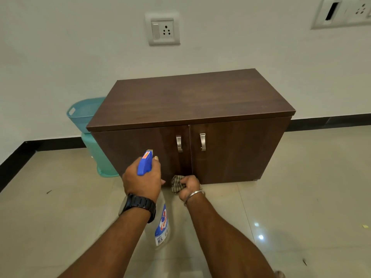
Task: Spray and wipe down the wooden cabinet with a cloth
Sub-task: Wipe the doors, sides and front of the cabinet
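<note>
The left hand (pixel 141 180) has its fingers curled round the neck of the spray bottle (pixel 145 164), which points at 12 o'clock, at the wooden cabinet (pixel 190 97). The right hand (pixel 189 187) squeezes a bunched cloth (pixel 176 183) low by the shut doors. A blue bin (pixel 84 113) stands at the cabinet's 9 o'clock.

Teal basket (pixel 80 113) left of the furniture, wall socket (pixel 163 29) above, second socket plate (pixel 345 12) upper right, tiled floor (pixel 60 217)

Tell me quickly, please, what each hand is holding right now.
Left hand: grips the spray bottle.
Right hand: grips the bunched cloth.
</note>
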